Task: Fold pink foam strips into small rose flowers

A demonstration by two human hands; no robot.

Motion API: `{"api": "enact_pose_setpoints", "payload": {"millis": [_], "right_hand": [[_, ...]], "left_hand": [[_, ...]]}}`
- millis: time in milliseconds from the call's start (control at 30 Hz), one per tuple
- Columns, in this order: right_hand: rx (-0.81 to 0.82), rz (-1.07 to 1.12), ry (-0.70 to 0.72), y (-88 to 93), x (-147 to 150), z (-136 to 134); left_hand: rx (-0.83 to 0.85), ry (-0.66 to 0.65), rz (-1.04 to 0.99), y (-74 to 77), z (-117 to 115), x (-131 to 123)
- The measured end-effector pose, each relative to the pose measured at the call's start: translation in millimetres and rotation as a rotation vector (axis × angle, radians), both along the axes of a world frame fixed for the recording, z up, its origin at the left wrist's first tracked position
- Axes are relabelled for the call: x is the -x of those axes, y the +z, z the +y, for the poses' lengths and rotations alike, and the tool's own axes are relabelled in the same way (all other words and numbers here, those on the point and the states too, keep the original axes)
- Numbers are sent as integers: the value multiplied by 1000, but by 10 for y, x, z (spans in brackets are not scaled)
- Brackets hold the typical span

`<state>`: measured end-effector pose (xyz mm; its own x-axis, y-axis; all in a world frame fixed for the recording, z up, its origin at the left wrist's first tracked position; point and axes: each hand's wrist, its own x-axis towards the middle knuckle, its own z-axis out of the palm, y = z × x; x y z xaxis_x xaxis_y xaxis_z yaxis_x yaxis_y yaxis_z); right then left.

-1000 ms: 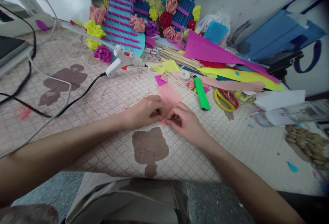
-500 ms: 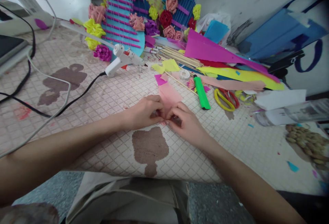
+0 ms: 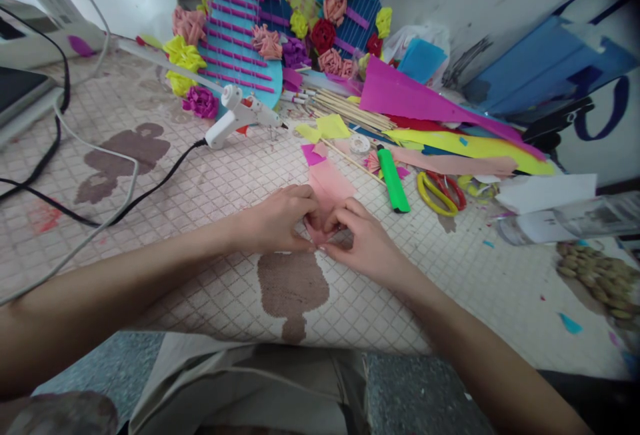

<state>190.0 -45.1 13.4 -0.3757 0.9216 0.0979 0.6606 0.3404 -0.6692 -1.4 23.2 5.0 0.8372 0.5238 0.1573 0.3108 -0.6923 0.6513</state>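
Observation:
A strip of pink crepe paper [image 3: 332, 182] lies on the quilted cloth, its near end between my two hands. My left hand [image 3: 287, 216] is closed on the left side of that end, fingers curled and thumb stretched toward the near edge. On the right side, my right hand [image 3: 361, 232] pinches the paper with bent fingers. Both thumb tips almost meet at the paper's near edge. The folds under my fingers are partly hidden. Just beyond the strip lie a magenta paper scrap [image 3: 313, 154] and yellow paper pieces [image 3: 332, 126].
A white glue gun [image 3: 240, 115] with a black cord lies left of centre. A green marker [image 3: 393, 180] and yellow-and-red scissors [image 3: 440, 194] lie to the right. Wooden sticks [image 3: 350, 108] and blue cardboard pieces with paper flowers [image 3: 240, 42] are at the back.
My thumbs have slid slightly toward me along the paper's near end, and more pink paper shows between my hands. The strip's far end and the things around it stay put.

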Motion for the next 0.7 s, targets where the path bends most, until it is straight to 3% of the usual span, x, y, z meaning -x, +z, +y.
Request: {"api": "enact_pose_setpoints", "payload": {"millis": [233, 467, 700], "right_hand": [[-14, -27, -1, 5, 8, 15], [-59, -79, -63, -60, 67, -3], [-62, -69, -68, -58, 69, -6]], "left_hand": [[9, 6, 71, 52, 13, 27], [53, -27, -25, 18, 50, 20], [79, 110, -5, 49, 81, 17]]}}
